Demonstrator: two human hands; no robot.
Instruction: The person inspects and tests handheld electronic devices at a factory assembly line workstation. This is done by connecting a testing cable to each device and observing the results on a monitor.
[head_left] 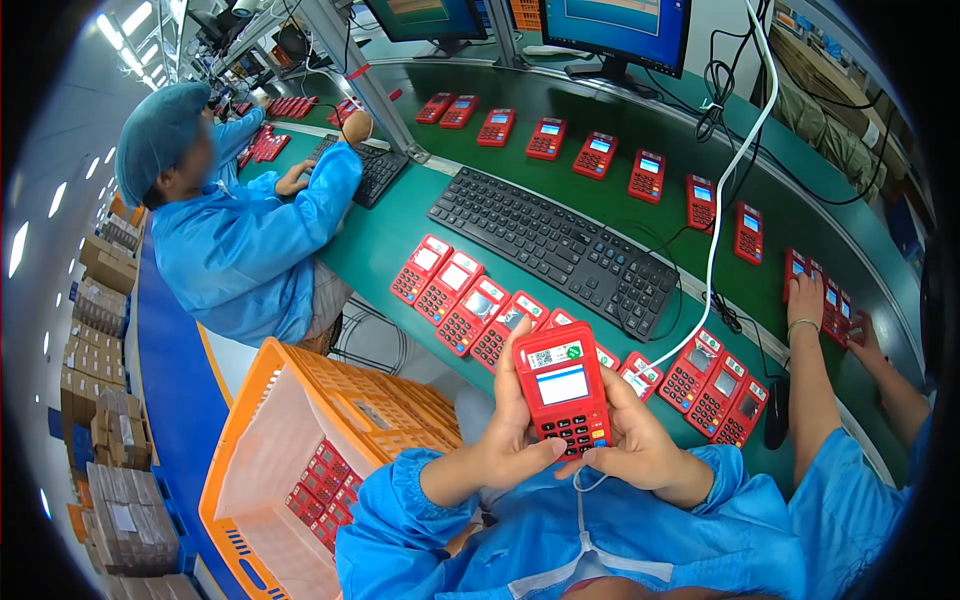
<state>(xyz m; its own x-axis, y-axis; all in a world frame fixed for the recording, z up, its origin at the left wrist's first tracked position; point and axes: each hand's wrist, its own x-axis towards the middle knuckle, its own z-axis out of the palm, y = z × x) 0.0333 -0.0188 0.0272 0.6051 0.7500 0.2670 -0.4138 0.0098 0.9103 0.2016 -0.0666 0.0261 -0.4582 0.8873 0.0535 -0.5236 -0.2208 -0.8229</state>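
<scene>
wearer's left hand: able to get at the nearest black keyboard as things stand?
Probably not: the left hand grips a red terminal, and other terminals lie between hand and keyboard.

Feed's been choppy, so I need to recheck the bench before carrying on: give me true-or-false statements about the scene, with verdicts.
1. The left hand and right hand together hold one red keypad device. True.
2. That device is face down, showing its back. False: its lit screen and keys face up.
3. An orange crate to the person's left contains red devices. True.
4. The large black keyboard is in the crate. False: the large black keyboard lies on the green bench.
5. A second keyboard lies in front of the co-worker at the left. True.
6. Nobody touches the devices at far right. False: another person's hand is on them.
</scene>
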